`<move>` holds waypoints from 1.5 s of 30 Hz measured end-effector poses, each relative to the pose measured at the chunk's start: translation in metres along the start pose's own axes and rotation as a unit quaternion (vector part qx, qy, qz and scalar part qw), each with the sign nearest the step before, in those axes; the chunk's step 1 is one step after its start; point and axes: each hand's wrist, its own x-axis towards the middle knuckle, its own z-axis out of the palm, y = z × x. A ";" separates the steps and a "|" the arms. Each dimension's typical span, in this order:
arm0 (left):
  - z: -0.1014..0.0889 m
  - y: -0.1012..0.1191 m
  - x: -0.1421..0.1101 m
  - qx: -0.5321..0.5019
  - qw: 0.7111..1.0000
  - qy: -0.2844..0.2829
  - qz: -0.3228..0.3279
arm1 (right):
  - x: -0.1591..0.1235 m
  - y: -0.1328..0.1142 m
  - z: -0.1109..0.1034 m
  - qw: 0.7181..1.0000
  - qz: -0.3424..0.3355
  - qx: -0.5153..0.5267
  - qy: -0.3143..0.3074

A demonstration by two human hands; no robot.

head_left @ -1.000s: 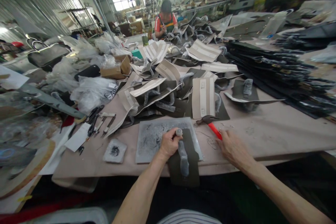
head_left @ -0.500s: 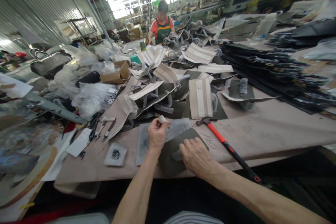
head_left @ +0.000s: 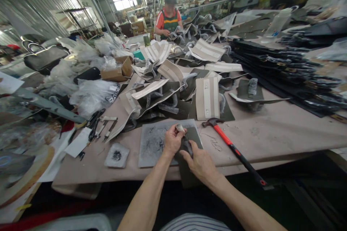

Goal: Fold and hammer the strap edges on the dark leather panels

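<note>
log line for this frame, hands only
left hand: grips small pale cylinder | right hand: on dark panel | nearby: grey board, red-handled hammer

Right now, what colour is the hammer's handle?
The handle is red, then black toward its end, in the head view.
</note>
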 end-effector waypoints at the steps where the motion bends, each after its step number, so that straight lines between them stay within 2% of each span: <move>1: -0.002 -0.005 0.000 0.004 1.000 -0.003 -0.001 | -0.001 -0.001 -0.001 1.000 -0.001 0.015 -0.005; 4: -0.006 -0.010 0.001 0.014 1.000 -0.009 0.001 | 0.002 0.006 -0.010 0.998 -0.026 0.052 0.011; 6: -0.005 -0.009 0.002 0.022 1.000 -0.004 0.002 | 0.006 0.023 -0.021 0.996 -0.023 0.041 0.070; 8: -0.004 -0.009 0.002 0.033 0.999 0.008 0.005 | 0.011 0.050 -0.032 0.989 0.006 -0.024 0.147; 10: -0.001 -0.008 0.002 0.042 0.999 0.016 0.005 | 0.014 0.082 -0.041 0.975 0.046 -0.116 0.183; 11: 0.000 -0.007 0.002 0.046 0.999 0.017 0.004 | 0.014 0.098 -0.045 0.970 0.065 -0.157 0.176; 14: 0.001 -0.006 0.001 0.060 0.998 0.018 0.001 | 0.012 0.133 -0.049 0.965 0.099 -0.219 0.105; 16: 0.002 -0.005 0.002 0.066 0.998 0.020 -0.001 | 0.010 0.145 -0.048 0.969 0.103 -0.212 0.077; 18: 0.002 -0.004 0.002 0.067 0.998 0.020 -0.002 | 0.013 0.149 -0.049 0.978 0.111 -0.162 0.070; 19: 0.002 -0.003 0.003 0.068 0.998 0.018 -0.004 | 0.015 0.148 -0.050 0.984 0.123 -0.113 0.064; 21: 0.005 -0.002 0.004 0.077 0.997 0.015 -0.003 | 0.021 0.144 -0.052 0.983 0.166 0.070 0.029; 22: 0.006 -0.001 0.005 0.085 0.996 0.017 -0.001 | 0.024 0.140 -0.054 0.967 0.184 0.176 0.001; 24: 0.010 0.000 0.005 0.111 0.993 0.027 0.007 | 0.028 0.127 -0.058 0.915 0.203 0.344 -0.057; 26: 0.013 0.000 0.003 0.144 0.988 0.039 0.022 | 0.028 0.111 -0.063 0.885 0.200 0.411 -0.086; 28: 0.013 -0.002 0.000 0.183 0.981 0.040 0.049 | 0.024 0.094 -0.070 0.883 0.188 0.424 -0.070; 30: 0.011 -0.005 -0.003 0.211 0.974 0.028 0.080 | 0.019 0.078 -0.079 0.912 0.130 0.389 -0.006; 33: 0.007 -0.009 -0.008 0.224 0.969 0.004 0.107 | 0.012 0.063 -0.092 0.973 -0.029 0.194 0.117; 35: 0.005 -0.011 -0.009 0.231 0.967 -0.001 0.107 | 0.010 0.058 -0.100 0.985 -0.102 0.048 0.127; 37: 0.004 -0.010 -0.009 0.240 0.966 -0.003 0.100 | 0.010 0.054 -0.112 0.985 -0.132 -0.054 0.097; 39: 0.005 -0.008 -0.009 0.245 0.964 -0.006 0.100 | 0.009 0.045 -0.132 0.978 -0.156 -0.097 0.097; 41: 0.006 -0.005 -0.009 0.247 0.963 -0.017 0.111 | 0.006 0.032 -0.156 0.968 -0.176 -0.071 0.166; 43: 0.007 -0.003 -0.009 0.242 0.962 -0.027 0.121 | 0.002 0.017 -0.173 0.944 -0.168 0.011 0.282; 45: 0.007 -0.003 -0.009 0.238 0.963 -0.031 0.120 | -0.003 0.010 -0.173 0.908 -0.143 0.092 0.384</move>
